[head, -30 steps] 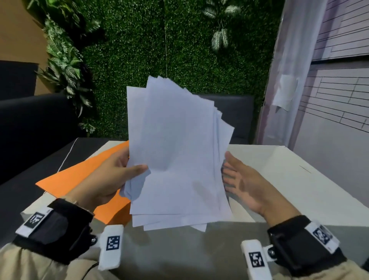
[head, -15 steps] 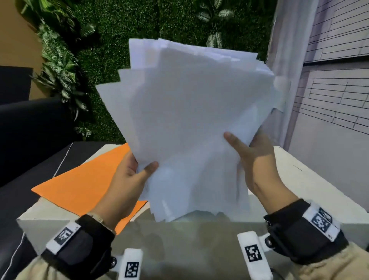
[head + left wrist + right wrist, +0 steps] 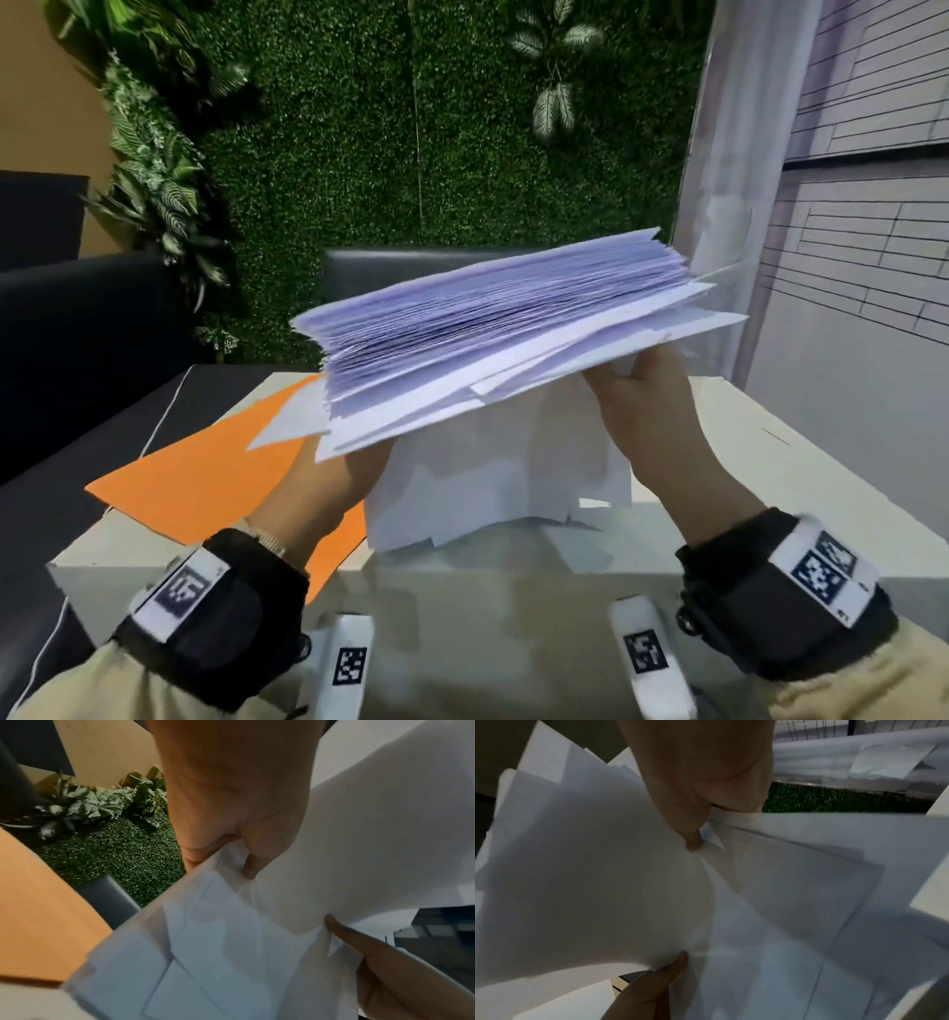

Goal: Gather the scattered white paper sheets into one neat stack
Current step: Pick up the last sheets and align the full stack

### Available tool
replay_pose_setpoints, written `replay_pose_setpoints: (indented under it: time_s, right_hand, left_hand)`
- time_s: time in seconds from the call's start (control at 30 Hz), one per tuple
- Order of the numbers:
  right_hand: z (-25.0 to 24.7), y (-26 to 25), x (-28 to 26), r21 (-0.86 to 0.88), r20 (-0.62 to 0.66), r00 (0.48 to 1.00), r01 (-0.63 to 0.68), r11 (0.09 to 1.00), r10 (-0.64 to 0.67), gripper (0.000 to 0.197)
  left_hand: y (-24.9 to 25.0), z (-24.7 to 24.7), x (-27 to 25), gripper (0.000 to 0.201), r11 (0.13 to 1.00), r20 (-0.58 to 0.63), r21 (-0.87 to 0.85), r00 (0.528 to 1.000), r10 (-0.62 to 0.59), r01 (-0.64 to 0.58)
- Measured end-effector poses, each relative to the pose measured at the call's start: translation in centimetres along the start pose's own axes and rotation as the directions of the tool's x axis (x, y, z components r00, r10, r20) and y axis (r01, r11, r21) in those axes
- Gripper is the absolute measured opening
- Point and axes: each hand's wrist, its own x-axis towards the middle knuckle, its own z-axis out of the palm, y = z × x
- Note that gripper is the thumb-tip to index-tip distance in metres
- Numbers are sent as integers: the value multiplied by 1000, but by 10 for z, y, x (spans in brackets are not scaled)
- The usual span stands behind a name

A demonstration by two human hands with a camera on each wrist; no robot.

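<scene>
A: Where are the white paper sheets?

B: Off the table, held up between both hands as one thick bundle seen nearly edge-on. The upper edges fan toward the far right, uneven, with several corners sticking out at the near left. The lower part of the bundle hangs down in front of the white table.

A: What is the left hand doing?

B: It grasps the near left end of the bundle. In the left wrist view its thumb presses on one face of the sheets, and the other fingers go behind the paper, hidden.

A: And the right hand?

B: It grips the right side from below. In the right wrist view its thumb pinches into the paper and creases it; the remaining fingers are covered by the sheets.

A: Anything else on the table?

B: An orange sheet lies flat at the left, its corner hanging over the table's left edge, under the left forearm. Behind the table stands a dark chair back, and beyond it a green foliage wall.
</scene>
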Motion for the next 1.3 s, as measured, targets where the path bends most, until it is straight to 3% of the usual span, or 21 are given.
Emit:
replay_pose_setpoints:
  time_s: [0.07,0.13,0.27,0.37,0.5,0.6,0.67,0.8,0.9,1.0,1.13,1.3]
  right_hand:
    - [-1,-8,5,-24,-65,996,59,998,-60,24]
    - [-4,-13,12,0,-102,991,86,996,-86,20]
    - [-6,-8,16,-5,-85,996,-24,1000,23,31]
    - [-4,4,11,-45,-69,995,-75,996,72,19]
    - [2,-4,10,-70,-88,995,-45,997,38,20]
    - [6,-17,13,-67,-127,992,16,998,-24,31]
    - [8,-15,13,-78,-98,995,-10,997,2,35]
    - [3,6,-6,-72,6,975,-221,973,222,53]
    - [-2,10,-12,-7,49,954,-297,955,297,55]
    - [-3,-4,-4,118,46,955,-296,948,292,50]
    - [-3,-27,12,232,31,980,-201,952,199,42]
    - [-4,-26,21,207,-25,991,-123,971,131,55]
  left_hand:
    - [7,1,8,35,995,-36,40,995,93,-92]
    - [13,4,22,38,994,-94,36,990,104,-101]
    - [20,9,35,53,963,-119,-262,988,-97,63]
    - [17,15,33,42,984,-165,-166,982,-88,60]
    - [24,23,36,36,995,-259,-97,966,-3,-23]
    - [36,24,39,36,991,-312,-82,947,79,-109]
    - [37,24,37,39,992,-304,-73,950,74,-101]
    - [18,22,24,55,998,-206,-59,978,-35,23]
    - [14,20,21,51,997,-168,-62,985,-44,34]
    - [19,22,26,44,998,-120,-53,992,-35,29]
    - [29,22,29,38,998,-112,-35,992,56,-60]
    - [29,25,28,60,996,-140,27,986,90,-87]
